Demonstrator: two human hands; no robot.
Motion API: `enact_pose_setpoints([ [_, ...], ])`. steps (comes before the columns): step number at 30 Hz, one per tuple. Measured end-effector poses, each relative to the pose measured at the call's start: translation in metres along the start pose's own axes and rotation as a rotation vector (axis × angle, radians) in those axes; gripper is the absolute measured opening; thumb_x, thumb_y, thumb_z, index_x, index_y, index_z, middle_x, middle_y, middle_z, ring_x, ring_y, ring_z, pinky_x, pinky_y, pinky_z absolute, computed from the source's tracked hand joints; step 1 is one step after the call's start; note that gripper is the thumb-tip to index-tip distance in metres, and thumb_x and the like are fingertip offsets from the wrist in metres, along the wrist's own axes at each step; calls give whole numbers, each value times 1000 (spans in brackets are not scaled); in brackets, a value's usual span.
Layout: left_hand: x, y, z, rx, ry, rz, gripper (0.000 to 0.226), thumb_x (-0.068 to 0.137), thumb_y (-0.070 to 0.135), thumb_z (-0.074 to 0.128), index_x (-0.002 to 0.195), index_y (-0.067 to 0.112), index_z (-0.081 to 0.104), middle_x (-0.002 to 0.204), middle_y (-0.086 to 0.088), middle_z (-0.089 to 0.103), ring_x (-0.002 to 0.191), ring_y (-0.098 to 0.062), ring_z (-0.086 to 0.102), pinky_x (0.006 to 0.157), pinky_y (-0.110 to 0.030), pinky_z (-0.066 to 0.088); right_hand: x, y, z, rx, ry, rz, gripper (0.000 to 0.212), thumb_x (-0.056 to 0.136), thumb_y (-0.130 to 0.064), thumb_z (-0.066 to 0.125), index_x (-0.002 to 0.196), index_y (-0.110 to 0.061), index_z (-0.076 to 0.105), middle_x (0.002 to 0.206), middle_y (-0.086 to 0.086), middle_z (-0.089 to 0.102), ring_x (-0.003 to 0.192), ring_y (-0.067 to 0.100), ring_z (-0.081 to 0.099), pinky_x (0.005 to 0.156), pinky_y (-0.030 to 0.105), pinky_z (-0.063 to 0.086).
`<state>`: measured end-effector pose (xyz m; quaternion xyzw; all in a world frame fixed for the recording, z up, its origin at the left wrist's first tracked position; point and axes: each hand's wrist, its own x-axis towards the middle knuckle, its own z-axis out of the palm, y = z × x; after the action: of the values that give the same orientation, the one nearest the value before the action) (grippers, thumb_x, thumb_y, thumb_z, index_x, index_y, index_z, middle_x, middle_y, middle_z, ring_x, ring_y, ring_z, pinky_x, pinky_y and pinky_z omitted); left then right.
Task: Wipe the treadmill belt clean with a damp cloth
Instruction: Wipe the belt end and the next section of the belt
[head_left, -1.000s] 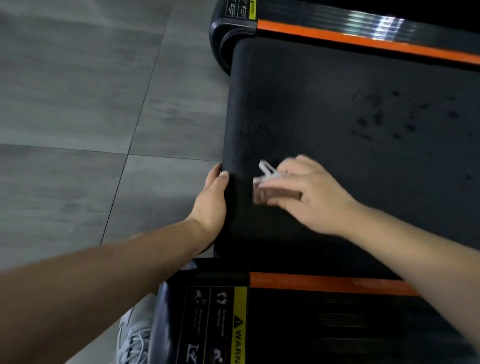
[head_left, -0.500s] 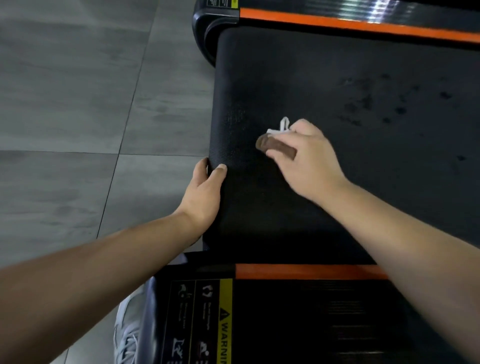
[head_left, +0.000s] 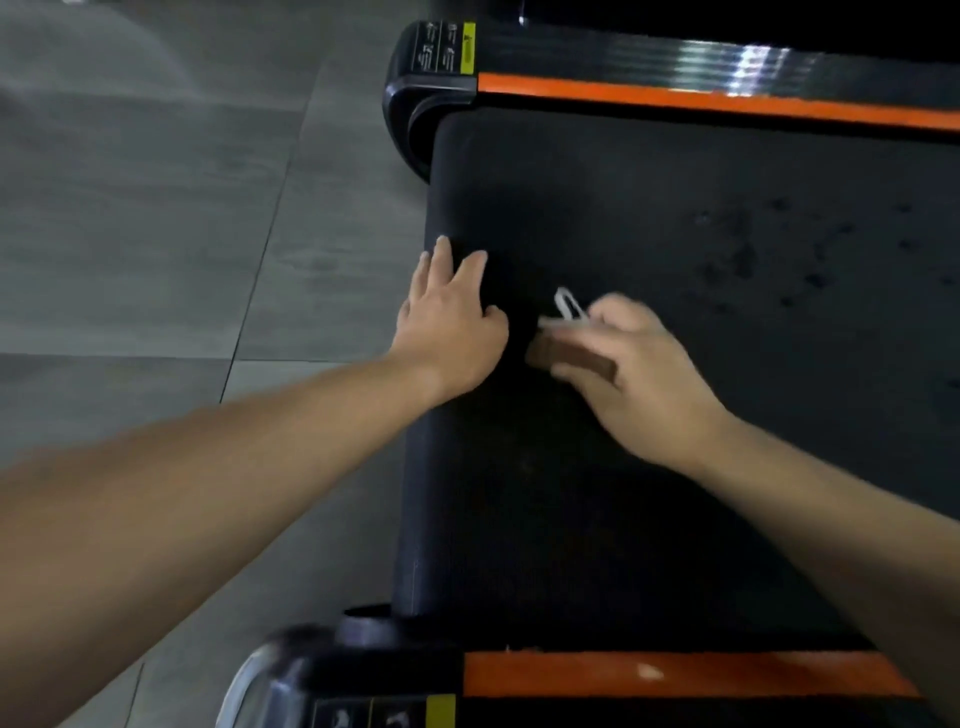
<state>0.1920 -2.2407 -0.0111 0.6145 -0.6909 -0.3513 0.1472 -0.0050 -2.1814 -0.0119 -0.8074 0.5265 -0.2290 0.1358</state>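
Note:
The black treadmill belt (head_left: 675, 493) fills the middle and right of the head view, with dark wet spots (head_left: 743, 249) at its upper right. My left hand (head_left: 452, 332) lies flat on the belt's rounded left end, fingers spread over the edge. Just right of it, my right hand (head_left: 639, 374) presses down on the belt, gripping a small brown folded cloth (head_left: 571, 358) with a white loop (head_left: 569, 306) sticking out above the fingers. Most of the cloth is hidden under the hand.
Orange-striped side rails run along the far side (head_left: 701, 101) and the near side (head_left: 675, 675) of the belt, each ending in a black end cap with a yellow warning label (head_left: 466, 48). Grey floor tiles (head_left: 156, 234) lie to the left.
My right hand slid the cloth up the belt, then back down toward me. My left hand moved from gripping the belt's edge to lying flat on top of its end.

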Motion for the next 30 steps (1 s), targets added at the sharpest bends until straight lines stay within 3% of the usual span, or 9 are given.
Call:
enact_pose_setpoints([
  [3, 27, 5, -4, 80, 9, 35, 62, 106, 25, 41, 163, 25, 16, 173, -6, -11, 158, -24, -15, 128, -46, 4, 34, 29, -13, -99, -54, -79, 29, 94, -26, 68, 122, -21, 72, 98, 4, 55, 93, 25, 54, 78, 36, 43],
  [8, 59, 9, 2, 175, 33, 29, 61, 109, 38, 35, 164, 26, 12, 172, -8, -14, 158, -28, -17, 127, -50, 1, 144, 92, -6, -182, 166, 267, 29, 97, -30, 63, 124, -25, 70, 107, 4, 50, 104, 29, 54, 88, 36, 44],
  [10, 61, 9, 7, 230, 68, 36, 63, 108, 43, 32, 165, 27, 9, 172, -8, -15, 158, -28, -17, 128, -50, 3, 137, 84, 3, -169, 137, 189, 32, 96, -29, 64, 128, -25, 68, 106, 5, 51, 100, 25, 52, 87, 38, 45],
  [14, 59, 8, 11, 279, 93, 53, 67, 106, 52, 29, 165, 31, 5, 172, -8, -18, 157, -28, -19, 129, -48, 0, 147, 95, -16, -143, 44, 42, 29, 94, -27, 68, 123, -21, 72, 99, 2, 52, 94, 18, 51, 80, 27, 35],
  [18, 60, 9, 14, 306, 122, 71, 67, 106, 56, 26, 165, 34, 4, 171, -9, -18, 157, -29, -20, 129, -50, -1, 231, 131, -11, -202, 206, 304, 23, 96, -35, 62, 109, -21, 75, 106, 6, 55, 102, 28, 57, 82, 33, 42],
  [23, 60, 8, 16, 340, 127, 76, 68, 105, 56, 24, 165, 33, 3, 171, -10, -19, 157, -30, -21, 128, -51, 0, 221, 107, 8, -185, 88, 76, 32, 96, -31, 65, 126, -21, 68, 106, 2, 52, 99, 20, 51, 83, 34, 41],
  [24, 61, 8, 17, 346, 131, 79, 68, 104, 57, 23, 165, 33, 3, 171, -11, -18, 157, -30, -20, 128, -52, 1, 228, 115, 4, -238, 109, 115, 30, 97, -33, 63, 123, -20, 69, 108, 5, 54, 100, 24, 54, 81, 35, 40],
  [27, 61, 7, 19, 356, 146, 84, 69, 104, 58, 23, 165, 31, 4, 171, -12, -17, 157, -31, -19, 128, -53, 1, 255, 133, -3, -306, 287, 481, 26, 98, -34, 60, 111, -14, 71, 118, 12, 59, 108, 34, 59, 77, 33, 39],
  [30, 61, 8, 19, 363, 145, 82, 69, 105, 57, 24, 165, 31, 3, 171, -13, -17, 157, -32, -19, 128, -53, 1, 244, 105, 19, -286, 224, 264, 24, 97, -32, 62, 114, -17, 72, 111, 9, 58, 101, 28, 57, 77, 32, 39],
])
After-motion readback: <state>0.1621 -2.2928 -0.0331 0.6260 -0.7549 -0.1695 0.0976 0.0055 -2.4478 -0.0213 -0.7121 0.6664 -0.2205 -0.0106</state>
